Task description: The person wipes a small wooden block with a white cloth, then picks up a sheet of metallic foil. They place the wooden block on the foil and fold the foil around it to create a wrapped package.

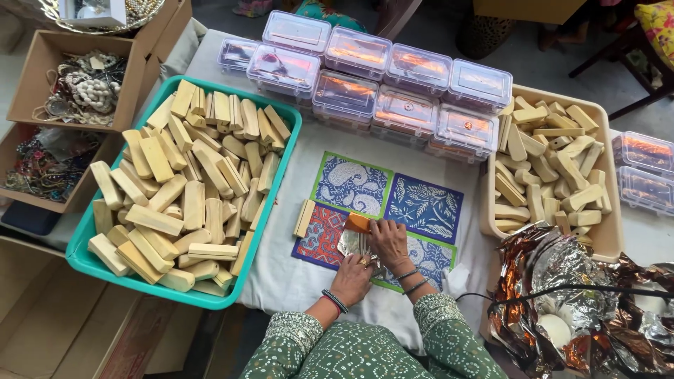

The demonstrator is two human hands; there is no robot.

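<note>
We press both hands — left hand (351, 278), right hand (387, 241) — on foil (349, 243) seemingly half-wrapping one orange block (359, 222); the green tray (91, 261) holds many bare blocks (186, 186).

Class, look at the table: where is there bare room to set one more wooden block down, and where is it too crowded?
Free: the white cloth between the teal tray and the patterned mat, by the lone wooden block; also the strip between the mat and the clear boxes. Crowded: both trays, the foil heap, and the mat under the left hand and right hand.
</note>
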